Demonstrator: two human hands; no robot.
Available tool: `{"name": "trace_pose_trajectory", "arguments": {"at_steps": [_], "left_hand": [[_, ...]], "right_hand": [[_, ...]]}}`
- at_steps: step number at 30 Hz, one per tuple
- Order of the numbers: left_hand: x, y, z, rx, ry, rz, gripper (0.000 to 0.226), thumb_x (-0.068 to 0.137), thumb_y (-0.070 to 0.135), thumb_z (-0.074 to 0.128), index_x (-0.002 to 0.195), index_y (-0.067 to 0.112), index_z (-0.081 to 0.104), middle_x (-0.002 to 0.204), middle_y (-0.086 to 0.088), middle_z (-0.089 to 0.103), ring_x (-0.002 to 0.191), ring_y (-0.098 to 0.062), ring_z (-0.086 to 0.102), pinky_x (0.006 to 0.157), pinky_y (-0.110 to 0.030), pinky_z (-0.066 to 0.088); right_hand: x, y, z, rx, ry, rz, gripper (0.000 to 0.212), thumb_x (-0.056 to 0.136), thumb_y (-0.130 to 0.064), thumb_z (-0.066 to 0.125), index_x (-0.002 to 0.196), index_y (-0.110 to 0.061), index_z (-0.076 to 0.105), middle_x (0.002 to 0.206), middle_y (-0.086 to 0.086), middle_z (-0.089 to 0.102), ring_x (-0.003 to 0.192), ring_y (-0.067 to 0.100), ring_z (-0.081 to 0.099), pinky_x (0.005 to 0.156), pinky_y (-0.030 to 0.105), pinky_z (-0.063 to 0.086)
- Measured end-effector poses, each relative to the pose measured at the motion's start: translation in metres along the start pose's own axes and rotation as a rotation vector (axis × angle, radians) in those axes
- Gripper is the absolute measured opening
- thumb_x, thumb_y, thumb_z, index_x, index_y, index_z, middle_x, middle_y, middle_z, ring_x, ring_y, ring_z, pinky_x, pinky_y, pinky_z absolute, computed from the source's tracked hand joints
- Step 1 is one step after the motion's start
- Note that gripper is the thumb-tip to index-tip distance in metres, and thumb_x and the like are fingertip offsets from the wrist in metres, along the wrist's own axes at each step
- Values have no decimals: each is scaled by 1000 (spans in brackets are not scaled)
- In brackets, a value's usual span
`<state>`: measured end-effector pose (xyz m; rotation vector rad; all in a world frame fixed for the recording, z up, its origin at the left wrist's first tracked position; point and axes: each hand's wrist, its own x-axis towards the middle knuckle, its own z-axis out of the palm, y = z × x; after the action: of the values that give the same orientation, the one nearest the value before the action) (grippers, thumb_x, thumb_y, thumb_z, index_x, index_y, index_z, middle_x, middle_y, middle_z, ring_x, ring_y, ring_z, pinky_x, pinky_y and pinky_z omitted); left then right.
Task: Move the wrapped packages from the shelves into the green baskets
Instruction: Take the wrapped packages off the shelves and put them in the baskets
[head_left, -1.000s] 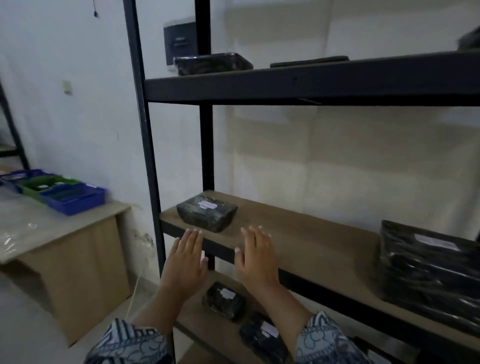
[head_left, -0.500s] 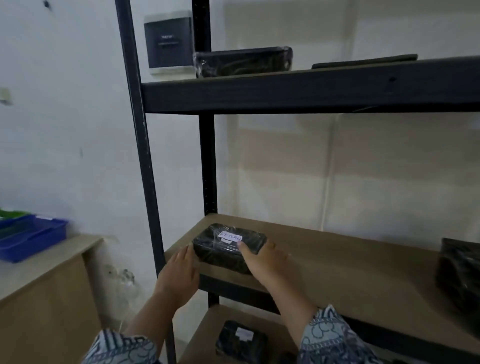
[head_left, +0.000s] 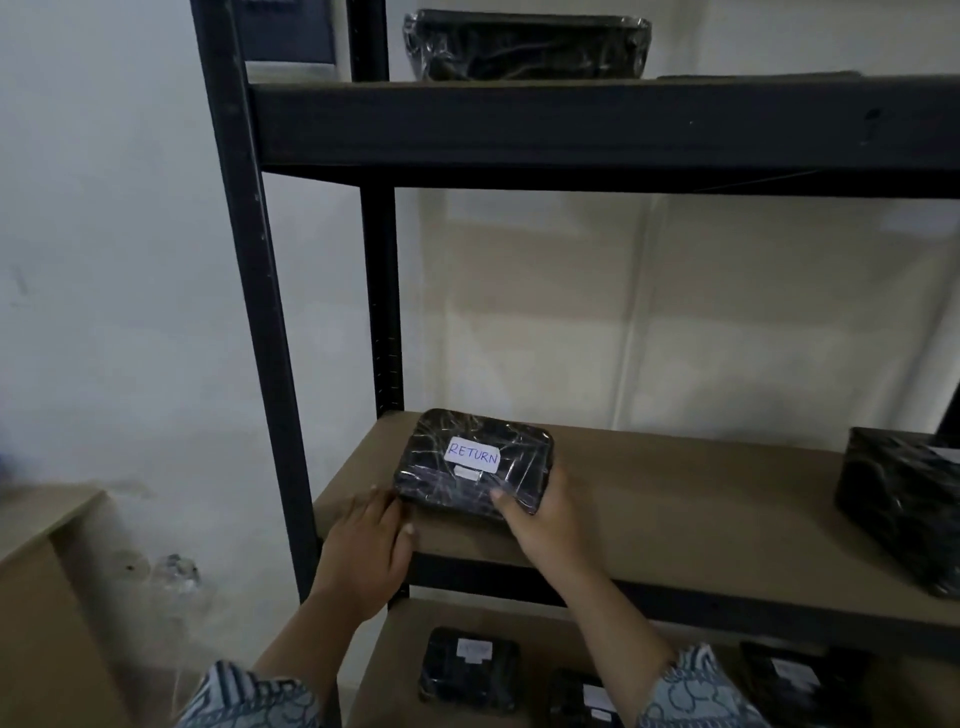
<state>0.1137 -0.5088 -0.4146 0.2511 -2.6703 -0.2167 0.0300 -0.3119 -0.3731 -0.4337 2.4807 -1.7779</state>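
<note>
A black wrapped package (head_left: 470, 462) with a white label reading RETURN is tilted up off the left end of the middle shelf board (head_left: 675, 499). My right hand (head_left: 540, 519) grips its near right corner, thumb on top. My left hand (head_left: 366, 551) rests flat against its near left edge at the shelf's front lip, fingers together. No green basket is in view.
Another wrapped package (head_left: 904, 509) sits at the right of the same shelf. One lies on the top shelf (head_left: 524, 47) and several on the lower shelf (head_left: 467, 670). Black uprights (head_left: 260, 312) frame the rack. A wooden desk corner (head_left: 41, 545) stands at the left.
My right hand has closed on the package and tipped it up so the label faces me. My left hand moved up to its left edge. The view moved closer to the shelf.
</note>
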Motion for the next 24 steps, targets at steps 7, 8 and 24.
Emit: {"name": "trace_pose_trajectory", "arguments": {"at_steps": [7,8,24], "left_hand": [[-3,0,4,-47,86,-4,44,92,33,28,108,10,62,116,-15,63,116,-34,52,99,-54,39],[-4,0,5,-50,92,-8,46,91,32,28,111,9,61,119,-16,62,118,-34,52,100,-53,38],[-35,36,22,-23,130,-96,60,92,35,22,137,0,40,140,-21,43,136,-33,29,113,-49,16]], "right_hand": [[-9,0,-5,55,-32,-88,84,85,-21,68,148,-28,14,131,-11,44,120,9,45,98,26,33],[-10,0,-6,58,-28,-91,86,85,-20,69,149,-28,12,133,-10,43,122,9,44,100,27,33],[-68,31,-65,164,115,-156,76,90,-6,58,149,-28,14,134,-19,38,124,4,40,93,2,32]]}}
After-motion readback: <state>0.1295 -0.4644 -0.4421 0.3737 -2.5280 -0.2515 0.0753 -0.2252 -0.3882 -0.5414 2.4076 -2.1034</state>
